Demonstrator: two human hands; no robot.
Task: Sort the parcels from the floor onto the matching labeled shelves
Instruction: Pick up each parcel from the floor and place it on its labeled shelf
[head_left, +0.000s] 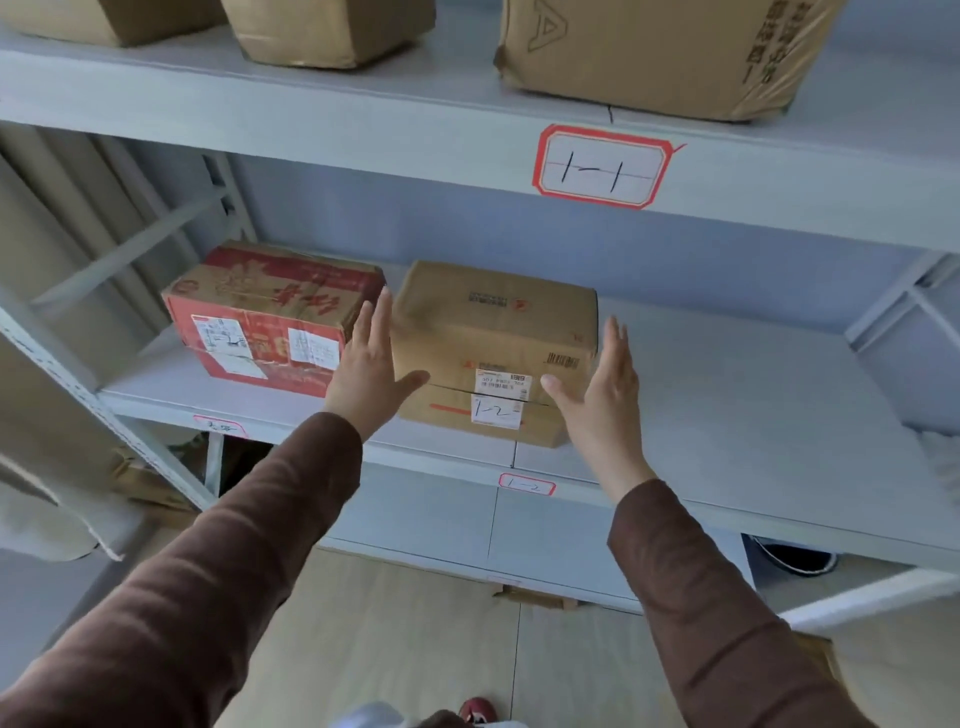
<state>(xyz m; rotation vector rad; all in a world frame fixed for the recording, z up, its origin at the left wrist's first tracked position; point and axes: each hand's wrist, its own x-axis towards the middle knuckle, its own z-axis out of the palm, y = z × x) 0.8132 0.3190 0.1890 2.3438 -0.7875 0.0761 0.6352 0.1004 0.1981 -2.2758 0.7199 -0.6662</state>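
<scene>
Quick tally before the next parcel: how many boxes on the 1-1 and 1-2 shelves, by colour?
Plain brown cardboard boxes on the 1-1 shelf: 3
Plain brown cardboard box on the 1-2 shelf: 1
Red printed cardboard box on the 1-2 shelf: 1
Total: 5

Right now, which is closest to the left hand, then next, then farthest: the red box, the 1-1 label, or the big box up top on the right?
From the left hand:
1. Red box, just beside it on the left.
2. 1-1 label, up and right on the shelf edge.
3. Big box, top right shelf.
</scene>
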